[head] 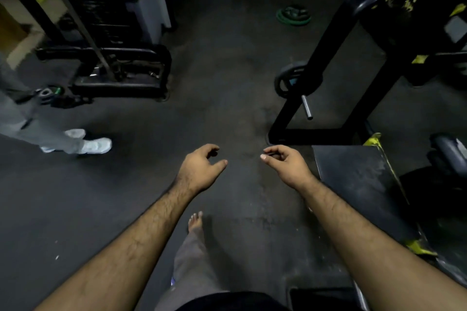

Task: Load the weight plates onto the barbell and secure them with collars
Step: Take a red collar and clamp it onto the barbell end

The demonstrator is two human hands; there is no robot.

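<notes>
Plates are lying in three spots ahead of my hands, and I am holding none of them. Going left to right: far off to the left of my left hand [201, 168], small plates [48, 93] are sitting on the floor by a machine base. My left hand is hanging loosely curled and holding nothing. Straight ahead and well beyond both hands, a green-rimmed plate stack [293, 15] is lying flat. My right hand [284, 163] is likewise relaxed, gripping nothing. Ahead and slightly right of it, a dark plate [290, 81] is standing on edge behind a steel peg [306, 107] whose long axis is pointing toward me. I am judging my right hand nearer to that plate. I cannot see a barbell or collars.
</notes>
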